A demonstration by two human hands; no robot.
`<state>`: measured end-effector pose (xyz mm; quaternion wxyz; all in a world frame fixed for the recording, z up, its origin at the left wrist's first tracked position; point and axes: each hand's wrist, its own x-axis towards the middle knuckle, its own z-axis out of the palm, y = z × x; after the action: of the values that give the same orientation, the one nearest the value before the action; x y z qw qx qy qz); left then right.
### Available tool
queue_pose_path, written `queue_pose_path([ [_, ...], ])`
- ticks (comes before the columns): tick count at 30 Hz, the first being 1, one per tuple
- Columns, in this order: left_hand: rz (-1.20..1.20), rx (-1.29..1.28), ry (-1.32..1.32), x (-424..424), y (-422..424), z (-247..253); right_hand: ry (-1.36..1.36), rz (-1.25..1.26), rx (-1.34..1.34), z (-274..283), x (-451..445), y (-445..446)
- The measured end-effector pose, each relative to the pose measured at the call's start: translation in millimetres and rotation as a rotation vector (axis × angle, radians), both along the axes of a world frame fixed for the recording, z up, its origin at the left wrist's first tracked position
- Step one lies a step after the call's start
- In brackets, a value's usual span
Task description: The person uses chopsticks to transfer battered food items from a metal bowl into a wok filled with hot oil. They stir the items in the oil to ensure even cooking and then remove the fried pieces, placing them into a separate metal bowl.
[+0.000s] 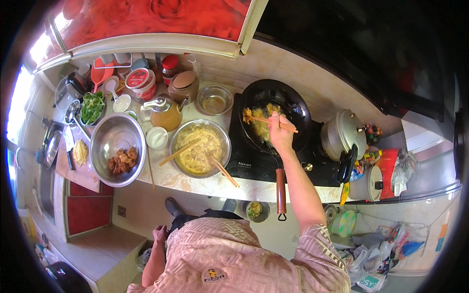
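Note:
My right hand (281,132) holds a pair of wooden chopsticks (262,119) over the black wok (298,104). At their tips a browned, battered piece (247,115) is lifted near the wok's left wall. More battered pieces (273,108) sit in bubbling oil, partly hidden by my hand. Left of the stove, a steel bowl (228,141) contains meat in yellow batter, with chopsticks (223,169) leaning in it. Fried brown pieces (124,160) lie in a larger steel bowl (102,135). My left hand (160,233) hangs low by my side, its fingers too small to read clearly.
The wok's handle (280,190) juts past the counter's front edge. A pressure cooker (339,135) stands right of the wok. A glass oil pot (166,116) stands behind the batter bowl. At left, a knife (69,152) lies on a cutting board (82,178).

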<state>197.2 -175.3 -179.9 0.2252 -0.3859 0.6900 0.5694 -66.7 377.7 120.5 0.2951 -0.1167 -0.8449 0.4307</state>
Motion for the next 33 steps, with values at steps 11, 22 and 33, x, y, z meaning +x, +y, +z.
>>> queue_pose_path([
  [11,0.002,-0.005,-0.005,1.6,-2.3,-12.1,-0.103,-0.039,-0.18,14.8,3.6,-4.1],
  [22,0.039,-0.08,-0.006,-1.7,13.0,18.4,0.034,-0.041,-0.452,31.0,17.8,13.4],
  [33,0.178,-0.078,-0.001,23.8,6.9,-25.0,-0.098,0.501,-0.578,72.6,-21.3,-245.0],
])
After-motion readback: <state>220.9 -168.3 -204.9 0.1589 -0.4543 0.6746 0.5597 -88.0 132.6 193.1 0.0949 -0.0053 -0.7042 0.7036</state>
